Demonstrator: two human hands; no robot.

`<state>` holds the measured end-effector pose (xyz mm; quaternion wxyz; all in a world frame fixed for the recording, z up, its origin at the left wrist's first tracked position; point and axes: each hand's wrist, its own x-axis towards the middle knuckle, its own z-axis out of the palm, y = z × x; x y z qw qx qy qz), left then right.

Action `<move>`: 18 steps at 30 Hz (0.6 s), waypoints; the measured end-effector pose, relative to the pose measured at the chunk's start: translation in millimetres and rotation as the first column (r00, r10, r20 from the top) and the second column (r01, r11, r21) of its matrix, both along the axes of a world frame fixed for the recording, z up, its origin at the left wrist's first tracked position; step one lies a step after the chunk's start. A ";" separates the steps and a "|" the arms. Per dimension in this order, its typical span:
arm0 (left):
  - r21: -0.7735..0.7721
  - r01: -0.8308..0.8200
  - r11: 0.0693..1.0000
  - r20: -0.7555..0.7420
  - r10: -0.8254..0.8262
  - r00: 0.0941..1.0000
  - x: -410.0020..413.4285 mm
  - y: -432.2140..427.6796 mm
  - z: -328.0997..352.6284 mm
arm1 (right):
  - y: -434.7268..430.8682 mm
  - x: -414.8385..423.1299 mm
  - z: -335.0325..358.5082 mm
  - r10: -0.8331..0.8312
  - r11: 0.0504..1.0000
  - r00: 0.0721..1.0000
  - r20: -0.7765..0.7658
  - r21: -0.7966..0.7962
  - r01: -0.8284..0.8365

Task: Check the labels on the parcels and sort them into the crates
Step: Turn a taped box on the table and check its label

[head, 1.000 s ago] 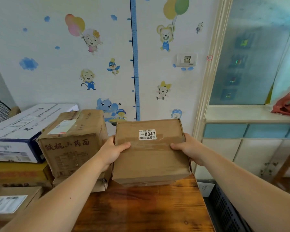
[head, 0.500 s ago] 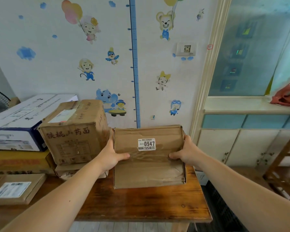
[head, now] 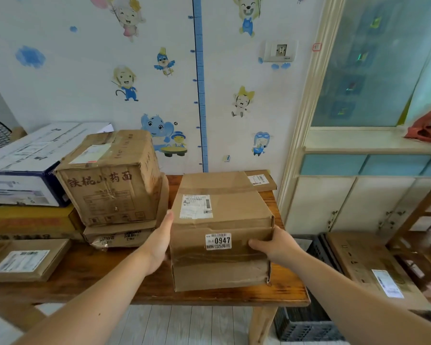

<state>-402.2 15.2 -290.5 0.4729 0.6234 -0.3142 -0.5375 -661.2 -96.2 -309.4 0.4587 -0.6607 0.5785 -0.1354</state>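
I hold a brown cardboard parcel (head: 222,267) between both hands, just above the right end of the wooden table (head: 105,277). Its near face carries a small white sticker reading 0947 (head: 218,241). A white shipping label (head: 195,206) shows on its top face. My left hand (head: 159,241) presses flat against the parcel's left side, fingers straight. My right hand (head: 275,245) grips the right edge, thumb on the near face and fingers hidden behind. A black crate (head: 306,329) stands on the floor under the table's right end.
A stack of parcels fills the table's left: a brown box with printed characters (head: 110,180), a white and blue box (head: 28,170), a flat labelled parcel (head: 25,260). Another flat parcel (head: 260,180) lies by the wall. A long labelled box (head: 366,265) sits low at right.
The parcel has come down and tipped so that its top face with the shipping label shows. My left thumb has left the near face and the hand lies flat on the side.
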 end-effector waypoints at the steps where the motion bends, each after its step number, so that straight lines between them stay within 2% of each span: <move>1: 0.039 -0.015 0.999 -0.008 0.015 1.000 -1.4 0.6 -6.5 | 3.4 -1.8 -6.7 -0.004 1.000 1.000 -0.017 0.006 0.004; 5: 0.121 -0.064 0.991 0.002 0.065 0.998 -8.2 1.6 -26.6 | 14.5 -5.7 -27.7 -0.061 0.993 0.998 -0.017 0.096 0.062; 9: 0.150 -0.114 0.982 0.032 0.110 0.993 -3.8 2.2 -38.7 | 20.8 -11.8 -22.1 -0.176 0.907 0.938 0.298 0.419 0.037; 10: 0.165 -0.117 0.979 0.048 0.110 0.993 -1.7 1.8 -42.0 | 21.4 -12.2 -18.8 -0.205 0.886 0.920 0.333 0.463 0.030; 13: 0.219 -0.095 0.971 0.089 0.077 0.993 -2.0 3.3 -50.5 | 20.8 -7.8 -18.0 -0.290 0.849 0.925 0.246 0.512 0.130; 15: 0.245 -0.092 0.965 0.105 0.068 0.992 -3.5 3.1 -54.0 | 19.6 -2.3 -21.4 -0.301 0.862 0.943 0.144 0.463 0.204; 18: 0.285 -0.070 0.956 0.142 0.030 0.989 -3.4 -0.4 -53.7 | 16.6 3.3 -20.5 -0.279 0.884 0.957 0.077 0.411 0.225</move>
